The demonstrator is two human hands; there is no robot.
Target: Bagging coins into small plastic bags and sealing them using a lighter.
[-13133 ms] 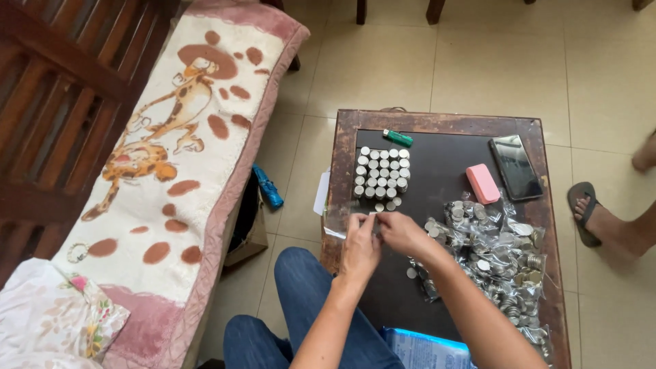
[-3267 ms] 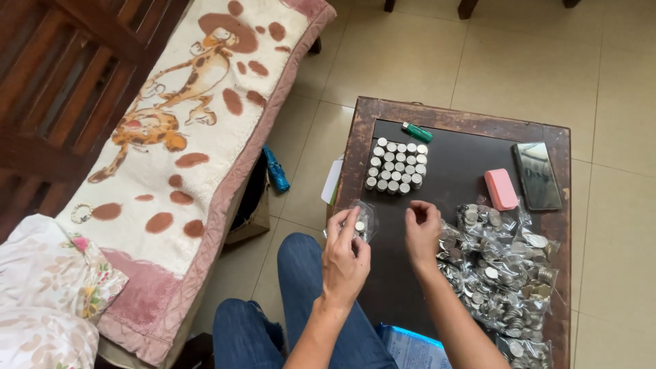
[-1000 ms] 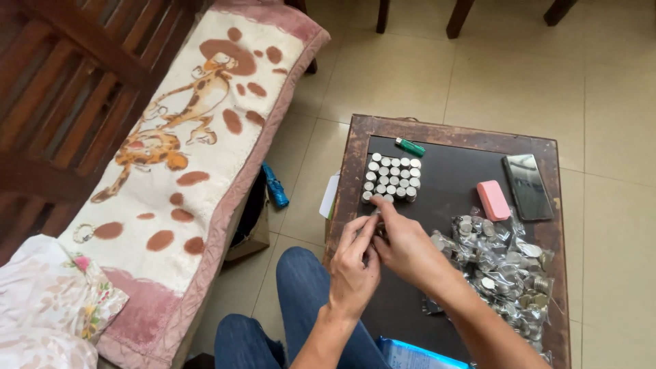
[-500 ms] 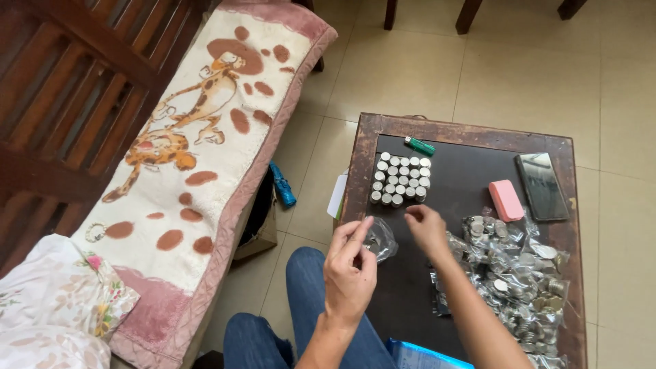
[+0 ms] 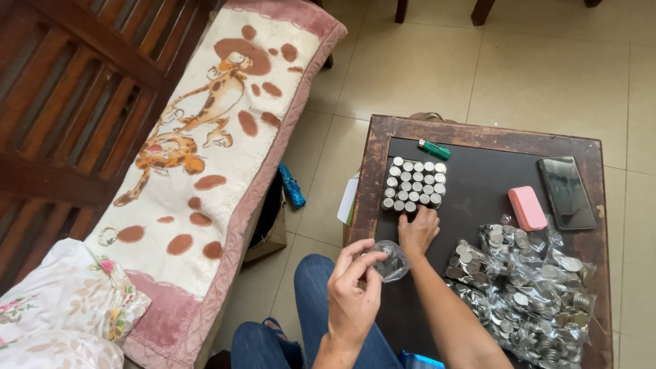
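My left hand point(image 5: 354, 290) pinches a small clear plastic bag point(image 5: 391, 261) above the near left edge of the dark wooden table point(image 5: 478, 137). My right hand point(image 5: 417, 231) reaches forward, its fingertips touching the near row of a block of upright silver coin stacks point(image 5: 413, 184). I cannot see whether that hand grips a stack. A large heap of coins in clear plastic bags point(image 5: 526, 287) lies to the right of my right arm.
On the table lie a green lighter point(image 5: 434, 149), a pink box point(image 5: 527, 208) and a black phone point(image 5: 566, 193). A bed with a tiger-print blanket point(image 5: 198, 157) stands at the left. A blue object point(image 5: 292, 186) lies on the tiled floor.
My right hand has left the small bag and moved forward to the coin stacks. The left hand keeps hold of the bag.
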